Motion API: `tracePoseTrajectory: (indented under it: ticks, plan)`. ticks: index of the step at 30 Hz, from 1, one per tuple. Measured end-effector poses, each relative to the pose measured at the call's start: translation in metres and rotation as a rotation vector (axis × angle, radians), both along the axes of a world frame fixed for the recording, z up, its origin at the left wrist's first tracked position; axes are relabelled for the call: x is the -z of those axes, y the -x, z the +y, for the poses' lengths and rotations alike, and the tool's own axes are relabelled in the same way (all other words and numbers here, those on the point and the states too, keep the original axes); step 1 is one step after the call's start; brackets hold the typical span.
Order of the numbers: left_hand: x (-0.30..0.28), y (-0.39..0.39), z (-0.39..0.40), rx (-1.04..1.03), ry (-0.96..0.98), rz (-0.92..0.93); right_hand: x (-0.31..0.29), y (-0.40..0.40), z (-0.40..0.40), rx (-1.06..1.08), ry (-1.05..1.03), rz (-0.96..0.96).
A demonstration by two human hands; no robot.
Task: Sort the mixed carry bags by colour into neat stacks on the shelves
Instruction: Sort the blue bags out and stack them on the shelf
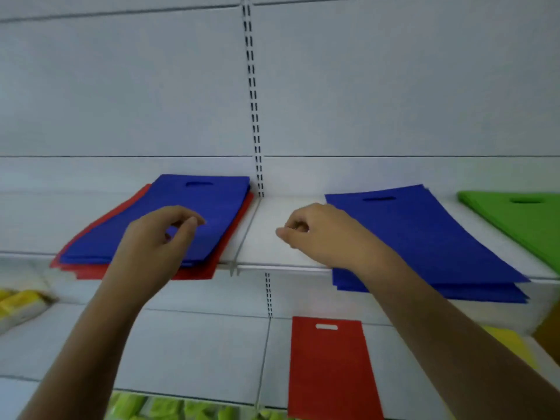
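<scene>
Blue bags (424,234): matt, cloth-like, smooth. Shelf (266,237): smooth white, prob. painted metal, slight sheen.

You face white back panel (121,86), slotted upright (254,95) running down its middle. Yellow packets (21,301) far left, blurred. Yellow-green packets (169,409) near bottom edge, blurred.

Blue bags (194,213) over red bags (197,272); blue stack (424,234); green bag (521,222); red bag (330,368); white shelf (272,237); possibly yellow packs (18,301), blurred.
</scene>
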State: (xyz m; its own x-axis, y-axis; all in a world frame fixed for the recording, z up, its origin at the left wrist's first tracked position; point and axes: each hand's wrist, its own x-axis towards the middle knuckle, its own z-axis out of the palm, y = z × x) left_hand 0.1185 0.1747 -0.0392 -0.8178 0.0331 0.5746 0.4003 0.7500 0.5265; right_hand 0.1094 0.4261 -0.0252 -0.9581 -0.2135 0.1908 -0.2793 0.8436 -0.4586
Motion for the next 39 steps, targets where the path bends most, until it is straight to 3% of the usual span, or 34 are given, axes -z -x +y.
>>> tracePoseTrajectory:
  ticks: [5, 12, 20, 29, 35, 39]
  plan:
    - [-0.007, -0.015, -0.066, -0.066, -0.043, -0.043, 0.011, 0.033, -0.073, 0.054, 0.124, 0.039]
    - [-0.008, 0.001, -0.124, -0.166, -0.068, -0.039, 0.024, 0.089, -0.105, 0.151, -0.038, -0.047]
    - [-0.018, 0.066, -0.139, -0.068, -0.049, -0.205, 0.043, 0.136, -0.119, 0.215, 0.033, -0.053]
    - [0.012, 0.151, -0.156, -0.198, 0.323, -0.555, 0.055, 0.165, -0.119, 0.225, 0.075, -0.127]
    - [0.02, 0.154, -0.153, -0.095, 0.437, -0.529, 0.041, 0.153, -0.123, 0.312, -0.014, -0.047]
    - [0.014, 0.143, -0.153, 0.025, 0.38, -0.484, 0.04, 0.143, -0.127, 0.334, 0.039, -0.025]
